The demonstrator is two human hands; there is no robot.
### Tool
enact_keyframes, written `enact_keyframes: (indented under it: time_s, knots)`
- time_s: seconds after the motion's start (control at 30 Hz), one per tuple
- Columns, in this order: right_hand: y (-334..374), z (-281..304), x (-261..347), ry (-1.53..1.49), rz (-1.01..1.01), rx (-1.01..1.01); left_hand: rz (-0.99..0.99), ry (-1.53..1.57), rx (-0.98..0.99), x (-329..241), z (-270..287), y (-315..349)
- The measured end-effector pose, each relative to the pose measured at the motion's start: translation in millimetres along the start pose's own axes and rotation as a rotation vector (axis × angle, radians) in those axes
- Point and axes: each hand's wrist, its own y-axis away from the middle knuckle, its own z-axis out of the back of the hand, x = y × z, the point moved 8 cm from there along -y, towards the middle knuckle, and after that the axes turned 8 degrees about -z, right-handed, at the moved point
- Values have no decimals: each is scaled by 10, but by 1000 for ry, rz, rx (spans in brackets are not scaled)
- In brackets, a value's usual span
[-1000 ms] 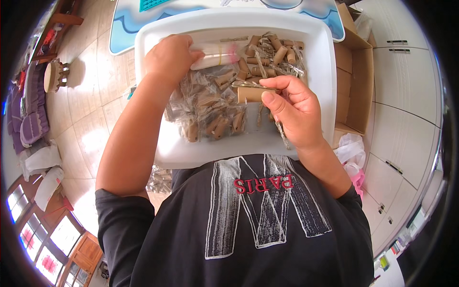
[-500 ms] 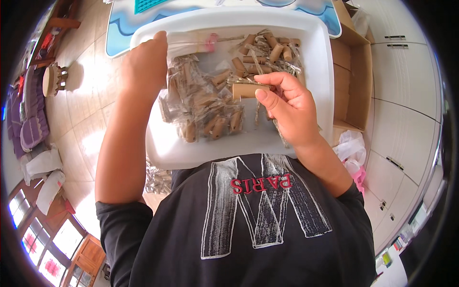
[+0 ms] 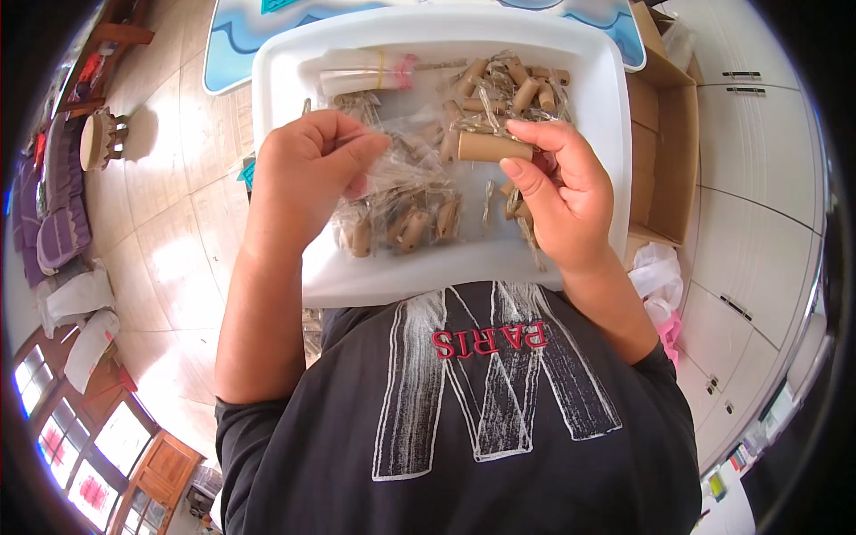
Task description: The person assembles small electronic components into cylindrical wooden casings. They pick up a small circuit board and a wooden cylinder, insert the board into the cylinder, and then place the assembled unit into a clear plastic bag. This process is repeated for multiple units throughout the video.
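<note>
Tiled flooring point(image 3: 178, 196) shows left of your white tub point(image 3: 401, 275), whose raised walls likely keep small parts from scattering. Your right hand point(image 3: 569, 192) clamps one brown cylinder point(image 3: 489, 147) above the tub, between thumb and fingers; gripping its right end leaves the left end exposed. Your left hand point(image 3: 312, 169) has thumb and fingers together; whether film lies between cannot be told. Bagged cylinders point(image 3: 410, 229) lie apart from loose cylinders point(image 3: 526, 93), presumably for sorting.

Cylinder point(image 3: 489, 147) matt; bags point(image 3: 406, 185) glossy plastic; tub point(image 3: 383, 281) smooth.
</note>
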Motion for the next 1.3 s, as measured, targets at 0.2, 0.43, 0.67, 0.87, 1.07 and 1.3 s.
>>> enact_keyframes:
  time_s: [0.2, 0.43, 0.67, 0.87, 1.07, 1.3]
  knots:
    - [7, -28, 130, 221, 126, -16, 16, 52, 9, 24, -5, 28]
    - [-23, -95, 122, 286, 132, 93, -57, 129, 26, 49, -26, 65]
    - [-35, -103, 15, 102, 6, 158, 49, 72, 334, 128, -382, 126]
    - [2, -216, -128, 103, -181, 409, 181, 132, 519, 162, -611, 186]
    - [28, -255, -316, -231, -410, 281, 204, 341, 505, 224, -758, 222]
    - [-13, -198, -85, 211, -60, 219, 171, 474, 441, 199, -805, 176]
